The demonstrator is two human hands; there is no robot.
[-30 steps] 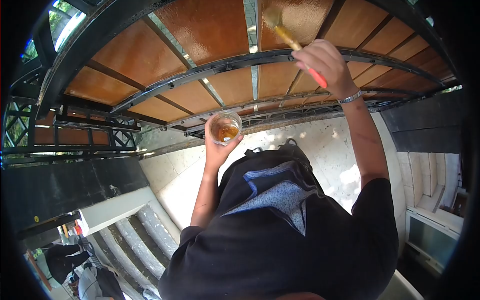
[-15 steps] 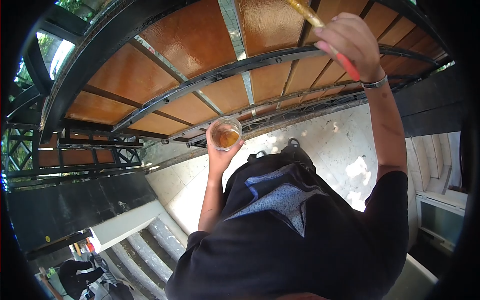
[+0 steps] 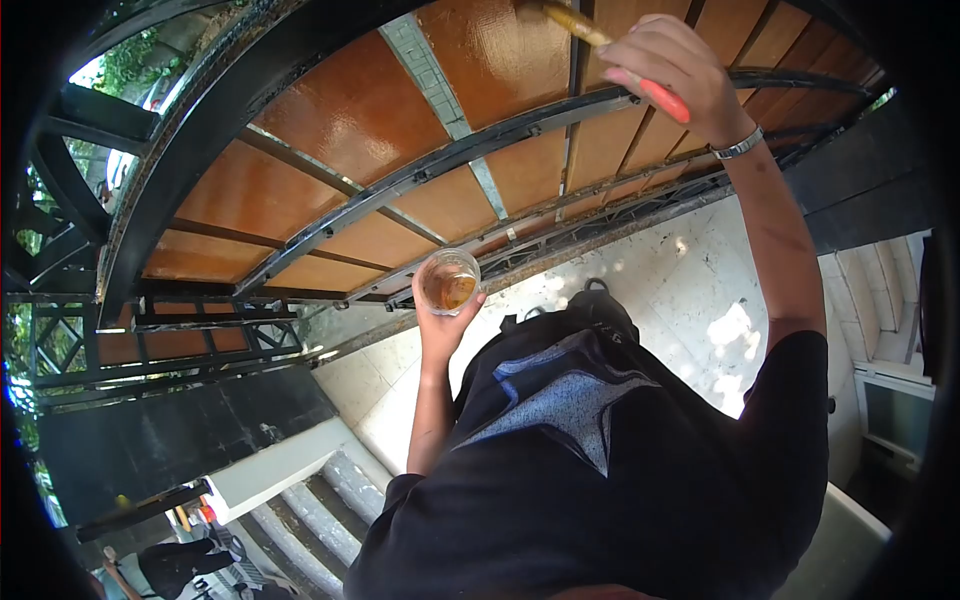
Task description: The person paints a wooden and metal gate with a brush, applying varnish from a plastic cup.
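My right hand (image 3: 678, 75) is closed round a paintbrush (image 3: 575, 24) with a red-tipped handle. The brush's dark bristles lie against a glossy brown wooden panel (image 3: 500, 60) near the top of the view. In my left hand (image 3: 442, 325) is a clear plastic cup (image 3: 448, 282), tilted so its inside shows, with a little amber liquid at the bottom. The cup is held low in front of my body, close below the lower row of panels (image 3: 447, 203). A black metal frame (image 3: 400, 185) holds the panels.
Pale floor tiles (image 3: 690, 270) lie below, with steps (image 3: 310, 520) at the lower left. Another person (image 3: 165, 570) is at the bottom left corner. A dark wall panel (image 3: 180, 430) stands left, and a white-framed cabinet or window (image 3: 895, 410) at the right.
My right hand has moved left with the paintbrush, bringing the bristles into view on the panel. The cup stays in my left hand. The view has shifted slightly.
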